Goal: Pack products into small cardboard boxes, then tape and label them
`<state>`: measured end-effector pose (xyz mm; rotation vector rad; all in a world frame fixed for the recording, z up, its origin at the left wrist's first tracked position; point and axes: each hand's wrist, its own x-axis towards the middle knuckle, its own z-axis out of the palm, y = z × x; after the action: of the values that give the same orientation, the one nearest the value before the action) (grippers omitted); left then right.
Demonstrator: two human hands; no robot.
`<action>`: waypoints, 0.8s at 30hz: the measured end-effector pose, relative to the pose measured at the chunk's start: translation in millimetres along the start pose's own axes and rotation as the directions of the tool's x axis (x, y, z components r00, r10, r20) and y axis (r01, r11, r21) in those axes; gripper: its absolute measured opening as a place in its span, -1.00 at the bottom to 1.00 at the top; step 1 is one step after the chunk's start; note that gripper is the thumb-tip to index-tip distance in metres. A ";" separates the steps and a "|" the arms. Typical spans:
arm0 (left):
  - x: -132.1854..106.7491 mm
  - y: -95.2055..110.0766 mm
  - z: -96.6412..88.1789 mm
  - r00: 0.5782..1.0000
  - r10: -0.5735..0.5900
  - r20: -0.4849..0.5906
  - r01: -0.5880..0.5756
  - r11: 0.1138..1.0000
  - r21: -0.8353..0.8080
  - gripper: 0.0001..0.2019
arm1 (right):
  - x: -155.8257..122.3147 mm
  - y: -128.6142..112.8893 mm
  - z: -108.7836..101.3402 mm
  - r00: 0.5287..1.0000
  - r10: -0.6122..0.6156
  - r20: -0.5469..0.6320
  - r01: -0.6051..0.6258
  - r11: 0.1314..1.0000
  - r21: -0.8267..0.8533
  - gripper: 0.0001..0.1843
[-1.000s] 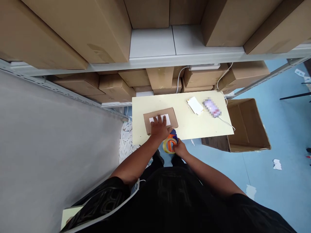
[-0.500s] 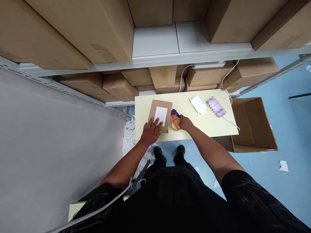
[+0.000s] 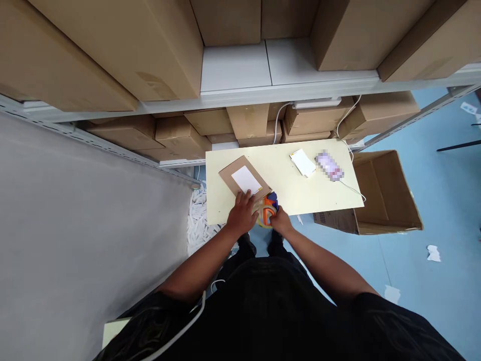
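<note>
Flat cardboard box with white label: set askew on the left part of the counter, label facing up. Left hand: fingers slightly spread, fingertips laid on the near side of the box and the label's near end; thumb extended toward the tape roll, contact not discernible. Right hand: fingers closed around the orange-and-blue tape dispenser, at the counter's near edge, just beside the box's right corner. Farther right on the counter: small stack of white cards, then a pixelated phone-like device with white cable. Right of the counter: large open carton. Beyond the far edge: shelved cardboard boxes.
</note>
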<state>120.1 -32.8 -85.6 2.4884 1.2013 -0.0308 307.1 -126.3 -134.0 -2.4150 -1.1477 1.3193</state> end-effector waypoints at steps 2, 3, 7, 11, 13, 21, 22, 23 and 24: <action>1.1 -19.1 -10.0 0.985 0.147 0.088 -0.149 0.989 0.006 -0.24 | 26.0 -4.7 -27.3 0.999 -0.044 0.016 0.046 0.996 -0.080 -0.60; 4.1 -30.3 -15.0 0.974 0.198 0.107 -0.202 0.979 0.023 -0.21 | 38.9 -7.2 -41.2 0.997 -0.071 0.038 0.075 0.988 -0.137 -0.59; 23.8 -57.1 -22.2 0.977 0.199 0.070 -0.206 0.972 0.109 -0.14 | 70.0 -19.1 -74.6 0.992 -0.101 0.070 0.118 0.946 -0.302 -0.55; 33.8 -49.6 -12.9 0.991 0.128 0.029 -0.130 0.987 0.096 -0.14 | 50.1 -3.7 -69.2 0.994 -0.106 0.013 0.104 0.933 -0.344 -0.49; 33.6 -45.9 -9.2 0.993 0.120 0.017 -0.121 0.989 0.091 -0.14 | 27.9 18.7 -62.8 0.988 -0.147 0.042 0.152 0.908 -0.390 -0.48; 31.7 -53.1 -7.2 0.981 0.194 -0.014 -0.192 0.976 0.105 -0.13 | 30.9 1.8 -93.5 0.807 -0.439 0.395 0.584 0.490 -0.647 -0.54; 31.7 -52.8 -7.4 0.981 0.193 -0.016 -0.191 0.976 0.104 -0.13 | 40.7 -13.5 -99.9 0.782 -0.449 0.433 0.616 0.443 -0.652 -0.55; 31.6 -52.3 -7.4 0.981 0.192 -0.017 -0.189 0.976 0.104 -0.13 | 49.2 -27.8 -104.8 0.762 -0.452 0.462 0.638 0.408 -0.653 -0.57; 31.6 -51.4 -7.4 0.982 0.190 -0.016 -0.188 0.977 0.105 -0.13 | 55.6 -40.4 -107.4 0.750 -0.453 0.482 0.652 0.384 -0.654 -0.59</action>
<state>100.0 22.5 -101.0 2.6901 0.9904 -0.0107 385.7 -37.4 -87.1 -1.8704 -2.8319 0.9238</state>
